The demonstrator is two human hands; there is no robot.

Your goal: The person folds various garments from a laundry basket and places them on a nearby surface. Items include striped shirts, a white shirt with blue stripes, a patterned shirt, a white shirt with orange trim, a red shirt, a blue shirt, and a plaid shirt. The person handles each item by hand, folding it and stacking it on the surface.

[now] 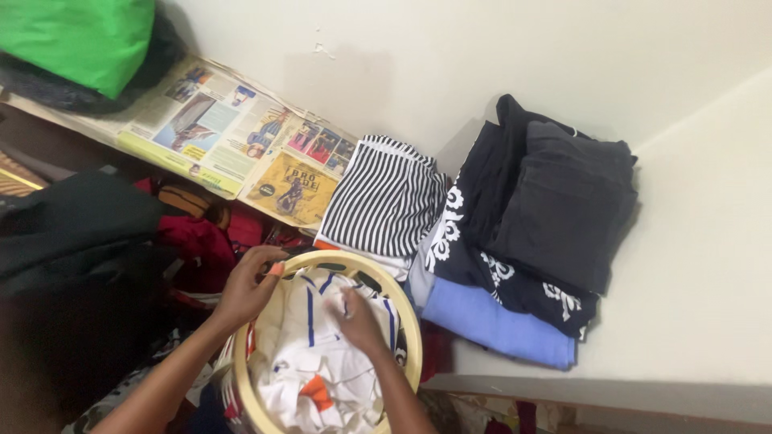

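Both hands work a round cream plastic laundry basket (414, 341) at six o'clock: left hand (248, 285) clasps its rim at ten o'clock, right hand (356, 321) pinches white blue-striped cloth (310, 366) inside, likely soft, light, best gathered by a fold. Folded striped and dark clothes (482, 241) lie at two o'clock.

Laundry basket (414, 321): near rim cut by bottom edge at 6 o'clock; floor of basket hidden under white garment (322, 378).

Right hand (358, 321): fingertips blurred and sunk in cloth, grip unclear.

Left hand (249, 285): fingers curl over rim at 10 o'clock, inner side hidden.

Both forearms run off bottom edge.

Green bag (80, 40): cropped by top edge at 11 o'clock.

Newspaper (225, 137): print too small to tell.

Blue garment (498, 325): mostly buried under black floral piece (482, 265).

Dark clothes (72, 273) at 9 o'clock: shapes indistinct, cut by left edge.
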